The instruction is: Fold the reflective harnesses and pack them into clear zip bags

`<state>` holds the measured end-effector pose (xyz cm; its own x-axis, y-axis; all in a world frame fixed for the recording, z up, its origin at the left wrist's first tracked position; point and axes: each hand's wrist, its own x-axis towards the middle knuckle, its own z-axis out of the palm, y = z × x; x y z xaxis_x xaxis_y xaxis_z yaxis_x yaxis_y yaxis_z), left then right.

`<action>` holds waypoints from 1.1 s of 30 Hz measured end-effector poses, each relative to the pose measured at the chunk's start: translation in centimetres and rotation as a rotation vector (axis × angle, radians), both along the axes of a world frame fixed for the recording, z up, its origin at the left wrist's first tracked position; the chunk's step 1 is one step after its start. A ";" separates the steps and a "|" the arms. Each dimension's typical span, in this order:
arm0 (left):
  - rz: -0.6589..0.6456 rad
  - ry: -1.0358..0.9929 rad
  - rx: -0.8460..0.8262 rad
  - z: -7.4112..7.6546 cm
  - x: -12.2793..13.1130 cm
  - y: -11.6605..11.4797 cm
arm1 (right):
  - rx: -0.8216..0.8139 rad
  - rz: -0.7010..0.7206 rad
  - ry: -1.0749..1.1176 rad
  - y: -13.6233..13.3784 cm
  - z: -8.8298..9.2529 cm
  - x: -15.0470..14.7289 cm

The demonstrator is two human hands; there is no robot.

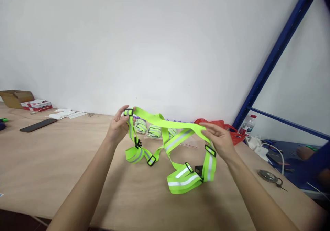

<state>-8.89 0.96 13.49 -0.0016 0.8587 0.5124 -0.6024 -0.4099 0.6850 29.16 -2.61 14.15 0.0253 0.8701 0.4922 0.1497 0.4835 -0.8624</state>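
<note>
Stretched between both hands above the table is a neon yellow-green reflective harness [177, 124] with silver stripes and black plastic buckles. My left hand [118, 125] pinches its strap by a black slider at the upper left. On the other side my right hand [219, 140] grips the strap just above another slider, fingers pressed over the band. Loops of the webbing hang below, the right one the larger. Behind the harness lie clear bags of folded yellow-green straps [154, 130], partly hidden by it.
A red plastic bag [224, 125] and a water bottle [248, 125] are at the right, near a blue metal frame [277, 52]. A round metal object with a ring [268, 176] lies at the right edge. Leftward are a black flat bar [38, 125], white papers [63, 114] and a cardboard box [15, 99].
</note>
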 end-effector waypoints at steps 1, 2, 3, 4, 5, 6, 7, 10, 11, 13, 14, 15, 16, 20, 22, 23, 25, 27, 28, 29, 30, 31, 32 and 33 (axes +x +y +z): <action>0.029 -0.009 0.031 1.1 -0.1 -0.2 | 0.057 -0.049 -0.050 -0.3 1.0 0.0; 0.058 -0.017 0.063 2.2 -0.2 -0.5 | 0.114 -0.107 -0.111 -0.7 2.0 0.1; 0.084 -0.017 0.094 3.2 -0.3 -0.7 | 0.170 -0.169 -0.186 -1.0 2.9 0.1; 0.112 -0.016 0.121 4.2 -0.3 -1.0 | 0.231 -0.236 -0.271 -1.4 3.7 0.1; 0.141 -0.016 0.148 5.1 -0.3 -1.3 | 0.291 -0.302 -0.365 -1.7 4.4 0.1; 0.171 -0.019 0.174 5.9 -0.3 -1.6 | 0.345 -0.360 -0.462 -2.0 5.0 0.1; 0.200 -0.024 0.199 6.7 -0.2 -1.9 | 0.390 -0.406 -0.551 -2.3 5.6 0.1; 0.277 -0.036 0.262 8.6 -0.2 -2.8 | 0.404 -0.436 -0.739 -3.2 7.0 0.0; 0.296 -0.038 0.278 9.0 -0.2 -3.2 | 0.371 -0.410 -0.770 -3.5 7.4 0.0; 0.316 -0.041 0.296 9.8 -0.4 -3.8 | 0.262 -0.310 -0.794 -4.1 8.2 0.0; 0.319 -0.045 0.300 10.0 -0.5 -4.1 | 0.190 -0.241 -0.784 -4.4 8.5 0.0; 0.318 -0.048 0.302 10.2 -0.6 -4.4 | 0.115 -0.165 -0.759 -4.8 8.9 0.1; 0.314 -0.047 0.301 10.4 -0.7 -4.7 | 0.047 -0.090 -0.722 -5.1 9.1 0.1; 0.293 -0.026 0.273 10.9 -1.0 -5.7 | -0.045 0.040 -0.575 -6.4 9.6 0.2; 0.298 -0.018 0.244 11.0 -1.2 -6.1 | 0.031 -0.074 -0.576 -6.7 9.5 0.3; 0.302 -0.016 0.228 11.1 -1.2 -6.2 | 0.093 -0.164 -0.606 -6.8 9.4 0.4; 0.304 -0.019 0.202 11.2 -1.4 -6.4 | 0.227 -0.356 -0.708 -6.7 9.2 0.8; 0.295 -0.024 0.190 11.2 -1.4 -6.7 | 0.312 -0.494 -0.805 -6.5 9.1 1.1; 0.288 -0.027 0.188 11.3 -1.4 -6.8 | 0.322 -0.530 -0.835 -6.4 9.1 1.2; 0.277 -0.033 0.186 11.4 -1.4 -7.0 | 0.314 -0.542 -0.848 -6.4 9.2 1.3; 0.257 -0.039 0.181 11.4 -1.5 -7.1 | 0.296 -0.535 -0.851 -6.4 9.3 1.4; 0.228 -0.044 0.174 11.5 -1.6 -7.2 | 0.273 -0.513 -0.845 -6.4 9.4 1.5; 0.187 -0.048 0.162 11.6 -1.8 -7.2 | 0.250 -0.487 -0.835 -6.4 9.6 1.6; 0.136 -0.045 0.147 11.8 -2.0 -7.1 | 0.226 -0.462 -0.824 -6.4 9.7 1.7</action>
<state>-10.93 -6.16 25.24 -0.1380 0.7650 0.6291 -0.5632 -0.5831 0.5855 30.87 -9.04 23.85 -0.0869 0.7436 0.6629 0.8817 0.3672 -0.2963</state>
